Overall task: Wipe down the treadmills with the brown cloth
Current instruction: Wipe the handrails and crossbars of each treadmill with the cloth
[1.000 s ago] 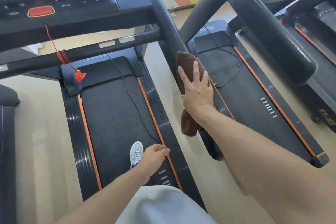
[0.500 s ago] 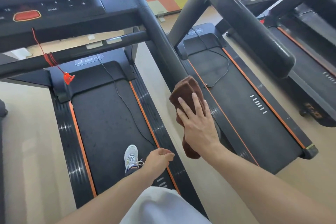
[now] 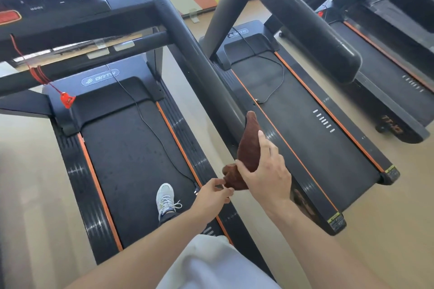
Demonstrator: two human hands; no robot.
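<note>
Standing on the near treadmill (image 3: 131,159), a white shoe (image 3: 165,197) is resting on its belt. Both hands are holding the brown cloth (image 3: 246,155): left hand (image 3: 211,197) pinching its lower end, right hand (image 3: 267,171) gripping the middle beside the handrail (image 3: 202,70). More treadmills are lining the beige floor (image 3: 30,171) beyond.

The right hand (image 3: 265,171) holds the brown cloth (image 3: 249,148) against the treadmill handrail (image 3: 211,82); the left hand (image 3: 211,197) touches the cloth's lower end

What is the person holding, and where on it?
The right hand grips the brown cloth around its middle; the left hand reaches its lower end, though contact is unclear.
</note>
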